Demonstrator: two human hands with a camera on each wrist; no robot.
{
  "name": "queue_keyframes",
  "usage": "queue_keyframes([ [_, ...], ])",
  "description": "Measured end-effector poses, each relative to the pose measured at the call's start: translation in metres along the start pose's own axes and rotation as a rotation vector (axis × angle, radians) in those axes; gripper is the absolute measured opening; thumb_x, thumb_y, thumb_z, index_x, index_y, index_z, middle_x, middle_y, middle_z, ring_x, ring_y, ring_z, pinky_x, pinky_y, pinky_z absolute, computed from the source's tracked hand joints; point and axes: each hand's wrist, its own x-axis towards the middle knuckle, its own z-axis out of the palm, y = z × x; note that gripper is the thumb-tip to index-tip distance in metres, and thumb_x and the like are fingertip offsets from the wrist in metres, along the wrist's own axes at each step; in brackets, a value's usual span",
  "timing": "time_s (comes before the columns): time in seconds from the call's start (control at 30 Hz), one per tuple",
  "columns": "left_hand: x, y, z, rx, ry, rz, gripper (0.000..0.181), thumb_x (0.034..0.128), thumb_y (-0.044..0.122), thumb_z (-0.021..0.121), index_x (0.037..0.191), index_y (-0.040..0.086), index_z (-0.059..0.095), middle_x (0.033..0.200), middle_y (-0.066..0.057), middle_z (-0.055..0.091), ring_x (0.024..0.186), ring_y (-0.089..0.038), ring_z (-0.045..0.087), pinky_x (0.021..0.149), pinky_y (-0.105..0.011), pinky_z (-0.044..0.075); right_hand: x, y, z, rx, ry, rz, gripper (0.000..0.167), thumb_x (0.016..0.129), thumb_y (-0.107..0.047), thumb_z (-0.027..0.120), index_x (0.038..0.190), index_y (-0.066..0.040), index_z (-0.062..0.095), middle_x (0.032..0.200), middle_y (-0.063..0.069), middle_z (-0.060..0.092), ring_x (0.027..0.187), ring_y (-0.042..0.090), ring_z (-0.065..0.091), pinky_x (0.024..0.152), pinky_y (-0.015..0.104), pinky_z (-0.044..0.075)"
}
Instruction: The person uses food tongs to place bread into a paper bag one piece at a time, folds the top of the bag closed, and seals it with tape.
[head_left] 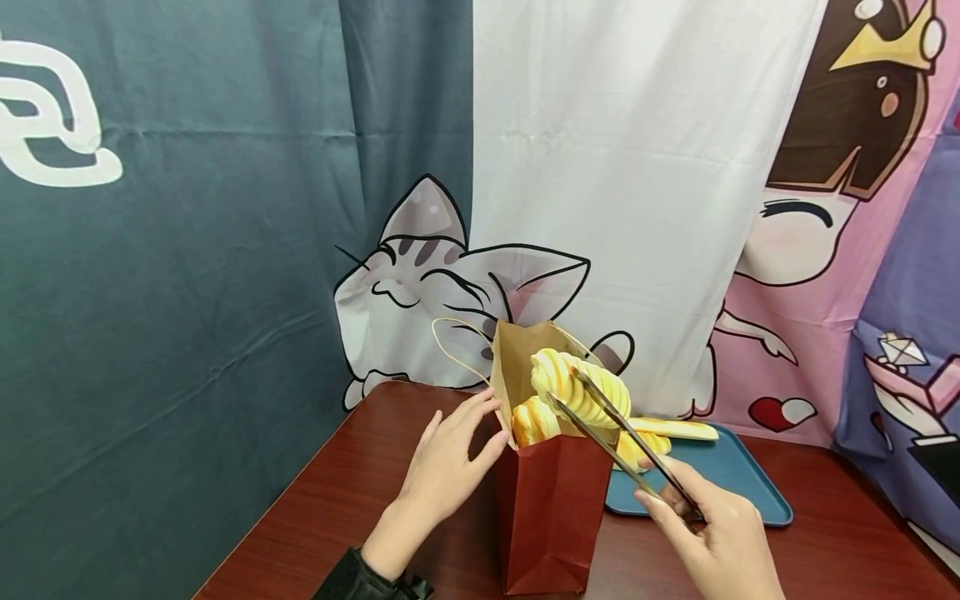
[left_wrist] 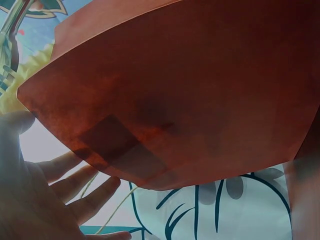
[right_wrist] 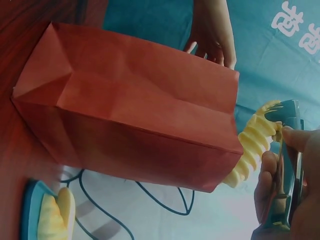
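A dark red paper bag [head_left: 551,508] stands upright with its mouth at the top. My left hand [head_left: 446,462] touches its left rim, thumb and fingers spread and fairly straight, also seen with the left hand [left_wrist: 60,185] in the left wrist view. In my right hand [head_left: 712,533] is a pair of metal tongs [head_left: 626,425], gripped by the handles. Between the tong tips is a pale yellow, ridged bread roll [head_left: 577,383], over the bag's opening. Another golden bread [head_left: 534,421] shows inside the bag. In the right wrist view the ridged roll [right_wrist: 252,145] sits at the bag's mouth.
Behind the bag to the right, a blue tray [head_left: 750,492] holds more bread [head_left: 637,450], including a long piece [head_left: 675,428]. The bag's string handle [head_left: 450,354] loops out on the left. A printed curtain [head_left: 637,167] hangs behind the brown table [head_left: 315,517].
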Motion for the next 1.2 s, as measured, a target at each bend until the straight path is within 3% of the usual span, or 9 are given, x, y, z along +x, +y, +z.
queue_keyframes([
  [0.27,-0.0001,0.0004,-0.0004,-0.002,0.0,0.001,0.047,0.0978,0.048,0.055,0.137,0.023,0.059,0.152,0.011,0.049,0.14,-0.011,0.048,0.12,-0.061,0.025,-0.0015,0.0028,0.0046,-0.006,-0.038,-0.014,0.035,0.072,-0.01,0.086,0.092,-0.028,0.064,0.064,-0.022,0.038,0.054,-0.01,0.031,0.049,0.01,0.025],
  [0.77,-0.0006,0.0005,-0.0006,-0.002,0.0,-0.003,0.047,0.0977,0.048,0.055,0.137,0.022,0.059,0.152,0.011,0.049,0.14,-0.012,0.048,0.12,-0.06,0.025,-0.0015,0.0044,0.0066,-0.06,-0.18,0.18,0.019,0.084,-0.026,0.08,0.092,-0.031,0.064,0.059,-0.018,0.038,0.053,-0.005,0.034,0.052,0.019,0.028],
  [1.0,-0.0002,-0.0007,0.0,-0.002,-0.004,-0.004,0.048,0.0977,0.049,0.055,0.137,0.023,0.059,0.153,0.012,0.049,0.141,-0.01,0.047,0.121,-0.06,0.024,0.0023,0.0035,0.0056,-0.095,-0.231,0.254,0.02,0.088,-0.035,0.075,0.081,-0.031,0.056,0.056,-0.015,0.038,0.052,-0.003,0.034,0.05,0.019,0.028],
  [1.2,-0.0003,-0.0009,0.0001,-0.001,-0.004,-0.004,0.048,0.0975,0.049,0.055,0.137,0.023,0.059,0.153,0.013,0.048,0.141,-0.01,0.047,0.121,-0.06,0.024,0.007,0.0018,0.0057,-0.1,-0.276,0.311,0.016,0.09,-0.042,0.071,0.087,-0.031,0.06,0.057,-0.014,0.042,0.052,-0.001,0.036,0.05,0.02,0.029],
])
